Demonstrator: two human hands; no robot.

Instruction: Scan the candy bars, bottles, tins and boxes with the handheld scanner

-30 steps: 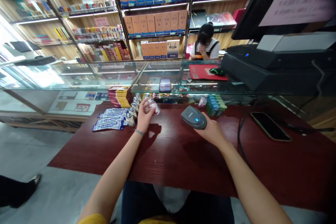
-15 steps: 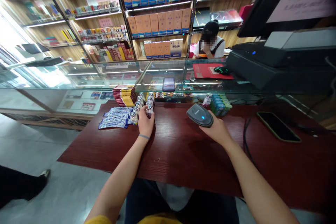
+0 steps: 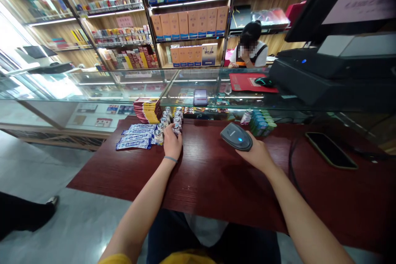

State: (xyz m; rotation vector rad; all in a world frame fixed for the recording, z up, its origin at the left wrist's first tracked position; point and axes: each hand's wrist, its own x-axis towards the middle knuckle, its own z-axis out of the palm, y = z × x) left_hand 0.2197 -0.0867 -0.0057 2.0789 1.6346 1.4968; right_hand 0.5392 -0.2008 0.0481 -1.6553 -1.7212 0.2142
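My left hand (image 3: 172,144) is closed around a small silver-capped bottle (image 3: 177,128) at the near end of two rows of such bottles (image 3: 167,112) on the table. My fingers partly hide it. Left of the hand lie several blue-and-white sachets (image 3: 136,136), fanned out in a group. Behind them stands a stack of maroon-and-yellow packets (image 3: 147,110). In my right hand (image 3: 257,154) is a dark grey barcode scanner (image 3: 235,136), raised over the table with its blue light on. Beyond it stand a single bottle (image 3: 246,117) and green-and-blue cylindrical packs (image 3: 262,123).
The dark red table (image 3: 198,177) meets a glass display counter (image 3: 130,86). A phone (image 3: 331,150) and a black cable (image 3: 291,169) lie on the right, below a monitor (image 3: 309,12). A person (image 3: 252,45) sits behind the counter. Another person's leg (image 3: 24,216) shows at lower left.
The view has shifted slightly. My left hand stays on the bottle and my right hand keeps the scanner at nearly the same place.
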